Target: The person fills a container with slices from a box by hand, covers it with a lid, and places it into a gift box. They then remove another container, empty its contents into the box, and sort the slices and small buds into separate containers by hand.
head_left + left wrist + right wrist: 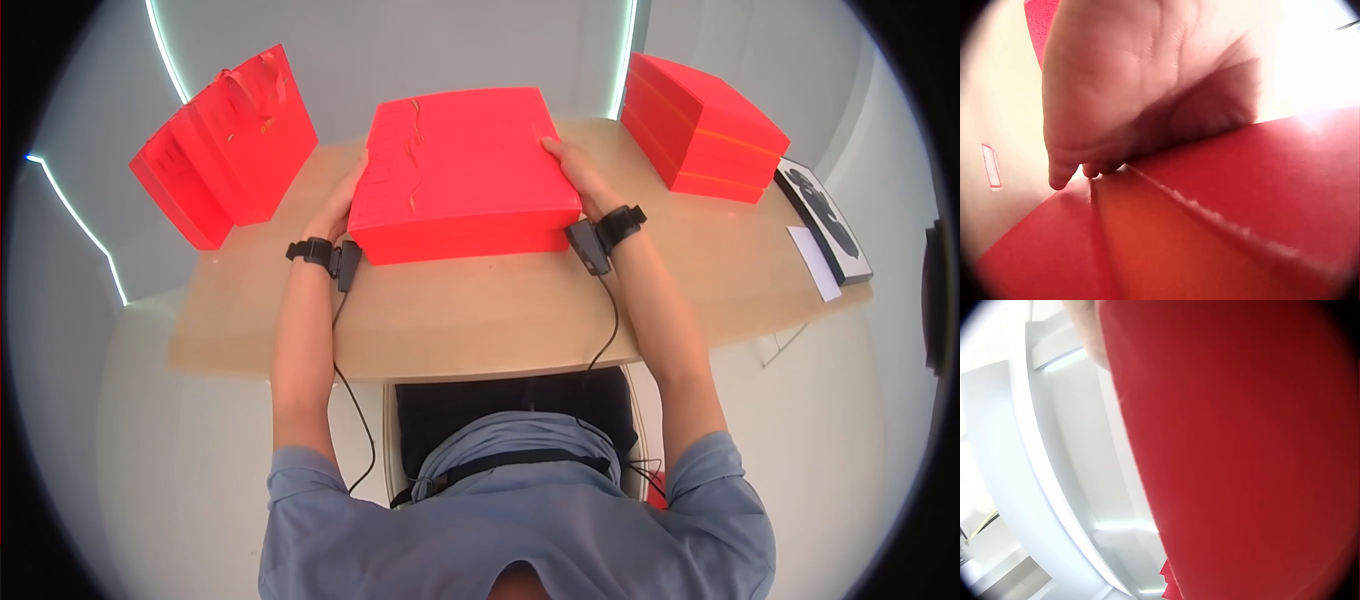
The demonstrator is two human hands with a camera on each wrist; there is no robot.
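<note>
A large red gift box (pixel 460 160) with raised lettering and gold curved lines on its lid lies between my two hands over the table. On its left side my left hand (pixel 343 203) grips it, palm toward the box. The left wrist view has that palm (pixel 1141 75) right at the box's side, where an orange band (pixel 1154 231) runs between red parts. My right hand (pixel 583 178) holds the opposite side, thumb over the top edge and the other fingers hidden. In the right wrist view the box's red face (pixel 1229 437) covers most of the picture.
Two red paper gift bags (pixel 240 145) with ribbon handles stand at the left of the wooden table (pixel 480 320). Stacked red boxes (pixel 700 125) sit at the back right. Beside them lie a black-framed picture (pixel 825 220) and a white card (pixel 813 262).
</note>
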